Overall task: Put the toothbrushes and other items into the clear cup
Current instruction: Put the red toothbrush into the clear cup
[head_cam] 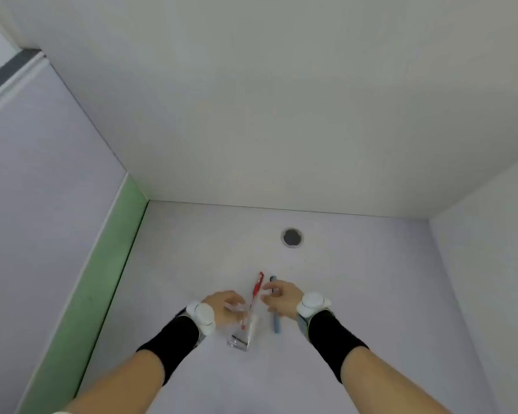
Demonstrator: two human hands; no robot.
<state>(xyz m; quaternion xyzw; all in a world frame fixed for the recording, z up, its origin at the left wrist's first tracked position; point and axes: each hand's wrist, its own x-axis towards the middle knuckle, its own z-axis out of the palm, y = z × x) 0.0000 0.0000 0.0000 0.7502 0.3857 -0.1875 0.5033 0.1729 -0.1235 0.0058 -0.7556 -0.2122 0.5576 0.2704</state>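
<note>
My left hand grips a clear cup that stands tilted on the white table, just left of centre. A red toothbrush sticks up out of the cup, its head pointing away from me. Something white also sits inside the cup. To the right, a blue toothbrush lies flat on the table, partly hidden under my right hand. That hand hovers over it with fingers apart, fingertips close to the red toothbrush, holding nothing that I can see.
The white table sits in a booth with walls at the left, back and right. A round grey cable hole lies beyond the toothbrushes. A green strip runs along the left edge. Both wrists wear white trackers and black bands.
</note>
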